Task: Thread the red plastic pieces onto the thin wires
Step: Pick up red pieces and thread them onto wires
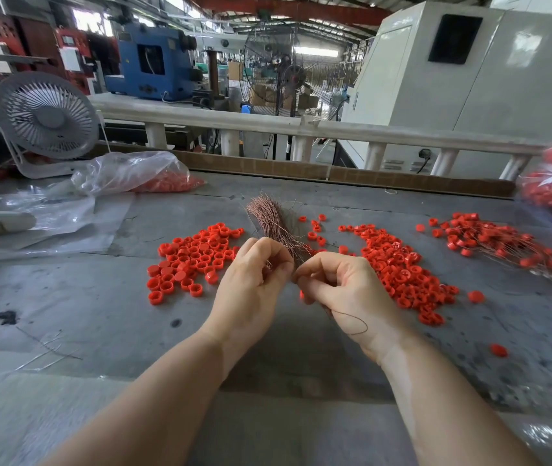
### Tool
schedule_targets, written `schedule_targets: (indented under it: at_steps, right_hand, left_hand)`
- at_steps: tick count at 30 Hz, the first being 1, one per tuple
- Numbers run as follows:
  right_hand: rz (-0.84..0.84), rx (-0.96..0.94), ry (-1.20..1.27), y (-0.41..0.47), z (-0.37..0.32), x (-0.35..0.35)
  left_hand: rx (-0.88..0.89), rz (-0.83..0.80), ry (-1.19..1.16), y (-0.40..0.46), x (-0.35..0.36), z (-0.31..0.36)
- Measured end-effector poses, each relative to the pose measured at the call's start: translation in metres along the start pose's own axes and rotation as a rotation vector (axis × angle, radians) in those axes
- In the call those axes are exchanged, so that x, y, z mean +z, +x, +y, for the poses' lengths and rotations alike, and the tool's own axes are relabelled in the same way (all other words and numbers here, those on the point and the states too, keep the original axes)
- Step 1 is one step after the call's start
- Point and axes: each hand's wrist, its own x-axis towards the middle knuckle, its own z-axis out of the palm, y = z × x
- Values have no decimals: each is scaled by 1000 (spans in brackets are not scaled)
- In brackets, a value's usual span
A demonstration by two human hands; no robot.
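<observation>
Threading looks partly done: finished pieces on wires (499, 245) lie far right, loose red caps (194, 255) remain in heaps, while the left hand (251, 284) grips the wire bundle (272, 218) and the right hand (341, 284) pinches one strand.

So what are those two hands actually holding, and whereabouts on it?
The left hand grips the bundle of thin wires near its lower end. The right hand pinches there too; what it holds cannot be told.

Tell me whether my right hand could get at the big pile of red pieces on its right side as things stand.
Probably yes: the pile of red pieces lies open on the table just beside the right hand, nothing between. But its fingers pinch a wire, so they would need freeing.
</observation>
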Motion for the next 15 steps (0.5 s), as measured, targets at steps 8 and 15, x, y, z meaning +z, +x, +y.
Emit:
schedule_targets:
  at_steps: [8, 15]
  right_hand:
    - [273, 50, -86, 4, 12, -4]
    - [383, 43, -126, 6, 13, -6]
  left_hand:
    - [-83, 22, 5, 4, 2, -7]
    - [91, -242, 397, -3, 9, -10]
